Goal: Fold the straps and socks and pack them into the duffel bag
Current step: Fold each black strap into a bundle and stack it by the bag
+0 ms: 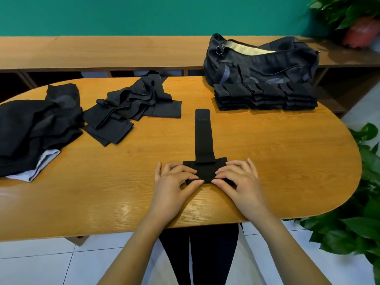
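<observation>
A black strap [203, 136] lies on the wooden table [277, 161], its long tail pointing away from me and its wide end near the front edge. My left hand [174, 182] and my right hand [238, 179] pinch that wide end from either side, thumbs under the fold. A loose heap of unfolded black straps [133, 103] lies at the back left. Stacks of folded black straps [265, 96] stand in a row at the back right. Behind them sits the dark duffel bag [261, 60], its zip open and a pale lining showing.
A pile of dark socks and cloth with a pale edge [35, 128] covers the table's left end. A wooden bench [123, 50] runs along the green wall. Potted plants [362, 202] stand to the right of the table.
</observation>
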The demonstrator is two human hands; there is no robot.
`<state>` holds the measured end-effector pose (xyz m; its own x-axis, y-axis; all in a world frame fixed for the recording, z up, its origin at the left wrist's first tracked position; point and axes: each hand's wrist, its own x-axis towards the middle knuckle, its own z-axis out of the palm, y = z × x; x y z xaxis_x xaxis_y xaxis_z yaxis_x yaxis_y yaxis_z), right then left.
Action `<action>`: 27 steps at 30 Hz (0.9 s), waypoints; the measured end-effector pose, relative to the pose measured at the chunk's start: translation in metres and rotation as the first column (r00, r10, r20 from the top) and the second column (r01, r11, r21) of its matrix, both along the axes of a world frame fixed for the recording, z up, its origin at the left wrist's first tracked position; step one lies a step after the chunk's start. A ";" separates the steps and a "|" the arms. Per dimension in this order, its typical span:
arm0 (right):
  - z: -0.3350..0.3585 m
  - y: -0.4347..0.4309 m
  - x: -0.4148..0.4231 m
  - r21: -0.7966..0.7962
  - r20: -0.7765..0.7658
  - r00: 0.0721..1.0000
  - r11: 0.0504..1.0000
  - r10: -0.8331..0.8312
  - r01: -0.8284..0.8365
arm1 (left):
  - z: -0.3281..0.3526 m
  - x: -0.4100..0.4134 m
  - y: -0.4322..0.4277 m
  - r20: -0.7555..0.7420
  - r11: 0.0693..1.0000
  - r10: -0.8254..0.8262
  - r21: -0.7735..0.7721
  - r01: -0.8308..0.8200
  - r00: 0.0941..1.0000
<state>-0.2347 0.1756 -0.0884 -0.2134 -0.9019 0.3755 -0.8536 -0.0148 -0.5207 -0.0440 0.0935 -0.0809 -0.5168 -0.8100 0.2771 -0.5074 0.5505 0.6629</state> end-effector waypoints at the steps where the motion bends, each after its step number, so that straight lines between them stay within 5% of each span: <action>1: 0.001 0.001 0.000 -0.004 -0.013 1.000 1.000 0.004 -0.004 | -0.001 0.000 0.000 -0.013 1.000 0.008 -0.002 -0.008 1.000; 27: 0.008 0.003 0.000 0.054 0.209 0.971 0.993 -0.114 0.105 | -0.001 0.001 0.000 -0.108 0.993 0.102 0.070 -0.095 0.989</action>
<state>-0.2346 0.1787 -0.0803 -0.3822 -0.8827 0.2734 -0.7192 0.0984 -0.6878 -0.0428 0.0936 -0.0814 -0.4026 -0.8735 0.2738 -0.4777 0.4556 0.7512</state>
